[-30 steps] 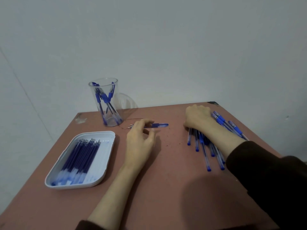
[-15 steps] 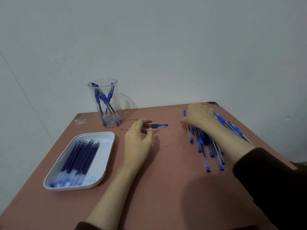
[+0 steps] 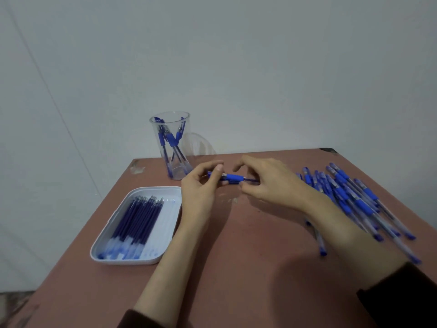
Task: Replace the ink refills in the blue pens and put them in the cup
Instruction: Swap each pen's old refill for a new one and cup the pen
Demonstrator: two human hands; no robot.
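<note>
A blue pen lies level just above the reddish table, held between both hands. My left hand pinches its left end with thumb and fingers. My right hand grips its right end, fingers curled round it. Behind them stands a clear plastic cup with several blue pens in it. A white tray of dark blue ink refills lies at the left. At the right lies a pile of blue pens, partly hidden by my right forearm.
The reddish table stands against a pale wall; its left edge runs diagonally past the tray and its far right corner is at the back. A small scuff marks the far left corner.
My right hand left the pen pile and came left to the middle. My left hand lifted the pen off the table, and both hands now hold it. The view shifted slightly.
</note>
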